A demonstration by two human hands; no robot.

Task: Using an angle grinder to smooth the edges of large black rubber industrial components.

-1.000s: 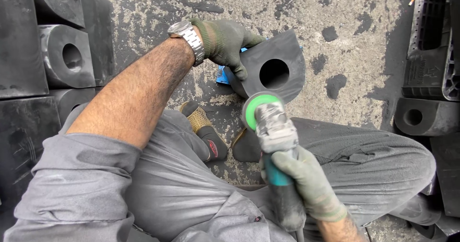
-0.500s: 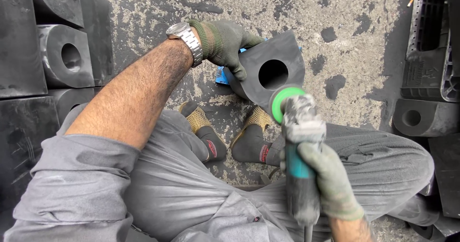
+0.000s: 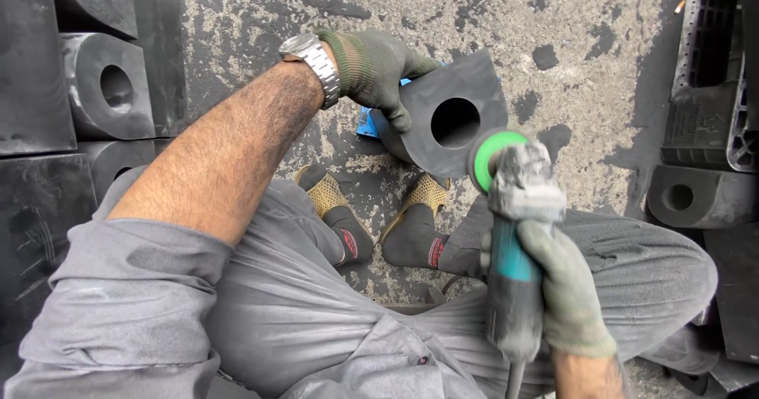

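Observation:
My left hand (image 3: 378,71), in a dark green glove with a steel watch at the wrist, grips the left edge of a black rubber block (image 3: 455,114) with a round hole through it. The block stands tilted on the concrete just beyond my feet. My right hand (image 3: 565,288), also gloved, holds an angle grinder (image 3: 515,225) by its teal body. The grinder's green disc (image 3: 489,155) sits at the block's lower right edge, touching or nearly touching it.
Similar black blocks with holes are stacked at the left (image 3: 107,90) and lie at the right (image 3: 696,197). A black plastic crate (image 3: 711,90) stands at the far right. A blue scrap (image 3: 368,122) lies under the held block. My feet in socks (image 3: 411,233) rest on stained concrete.
My right hand has carried the grinder to the right and a little up, from in front of the block's lower middle to its lower right edge. My left hand has kept its hold on the block.

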